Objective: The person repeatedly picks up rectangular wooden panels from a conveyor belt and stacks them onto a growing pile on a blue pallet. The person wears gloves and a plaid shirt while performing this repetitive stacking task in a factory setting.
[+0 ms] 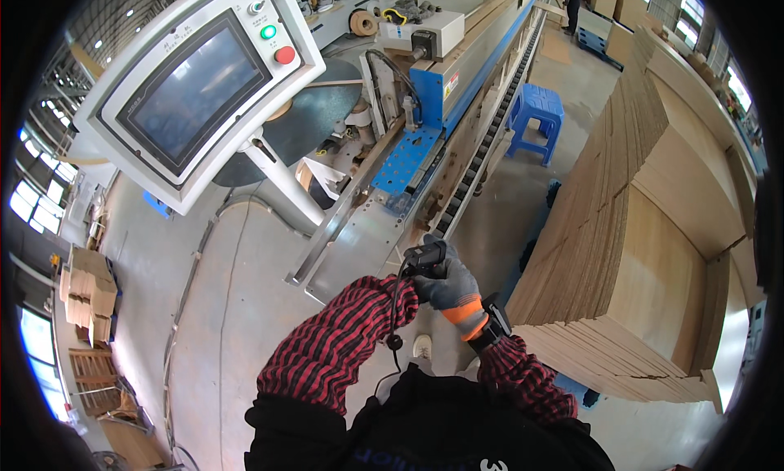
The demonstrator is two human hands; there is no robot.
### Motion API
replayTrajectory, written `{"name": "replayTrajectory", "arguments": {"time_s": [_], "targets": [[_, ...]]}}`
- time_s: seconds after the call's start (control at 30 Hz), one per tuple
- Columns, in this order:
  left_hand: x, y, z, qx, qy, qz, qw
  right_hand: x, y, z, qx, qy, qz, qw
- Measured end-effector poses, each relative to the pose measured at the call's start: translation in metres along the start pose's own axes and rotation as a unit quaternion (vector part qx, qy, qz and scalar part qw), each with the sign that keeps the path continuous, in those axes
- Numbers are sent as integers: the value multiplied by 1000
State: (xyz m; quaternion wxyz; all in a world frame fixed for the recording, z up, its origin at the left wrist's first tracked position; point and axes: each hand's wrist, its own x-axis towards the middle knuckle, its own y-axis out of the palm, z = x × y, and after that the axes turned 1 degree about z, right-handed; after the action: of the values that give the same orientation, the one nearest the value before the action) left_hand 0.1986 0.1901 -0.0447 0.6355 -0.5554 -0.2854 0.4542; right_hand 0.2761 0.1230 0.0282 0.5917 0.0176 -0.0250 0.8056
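My right hand (pixel 454 285), in a grey glove with an orange cuff, is closed around a small black device (pixel 425 258) at the end of my left sleeve (pixel 339 332). From that device a thin black cable (pixel 395 312) hangs down along the sleeve, with a small round black piece on it. The fingers of my left hand are hidden behind the device and the right glove. Around my right wrist sits a black strap with a black unit (pixel 495 322). Both hands are held in front of my body, near the close end of a long machine (pixel 351 254).
A control panel (pixel 196 91) with a screen and buttons stands on a post at left. A roller track (pixel 490 136) runs along the machine. Stacked brown panels (pixel 588 226) rise at right. A blue stool (pixel 537 120) stands beyond; a person (pixel 572 9) is far back. Cables (pixel 188 299) cross the floor.
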Motion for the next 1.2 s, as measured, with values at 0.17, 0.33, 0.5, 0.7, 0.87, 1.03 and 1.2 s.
{"name": "replayTrajectory", "arguments": {"time_s": [0.17, 0.33, 0.5, 0.7, 0.87, 1.03, 1.2], "targets": [[7, -10, 12, -93, -39, -18, 995, -11, 5, 17, -109, 53, -39, 992], [25, -28, 25, -307, -142, -157, 928, -25, -17, 35, -200, -95, -140, 965], [33, -44, 31, -590, -149, -141, 781, -52, -40, 24, -78, -8, -167, 983], [47, -85, -8, -930, -105, -17, 352, -61, -26, 5, -91, -15, -123, 988], [44, -116, -31, -977, -9, 2, 213, -59, -31, 14, -50, -51, -136, 988], [49, -115, -37, -989, -7, 8, 147, -62, -56, 7, -82, -102, -129, 983], [50, -117, -45, -917, -102, -158, 352, -56, -66, -5, -166, -92, -76, 979]]}}
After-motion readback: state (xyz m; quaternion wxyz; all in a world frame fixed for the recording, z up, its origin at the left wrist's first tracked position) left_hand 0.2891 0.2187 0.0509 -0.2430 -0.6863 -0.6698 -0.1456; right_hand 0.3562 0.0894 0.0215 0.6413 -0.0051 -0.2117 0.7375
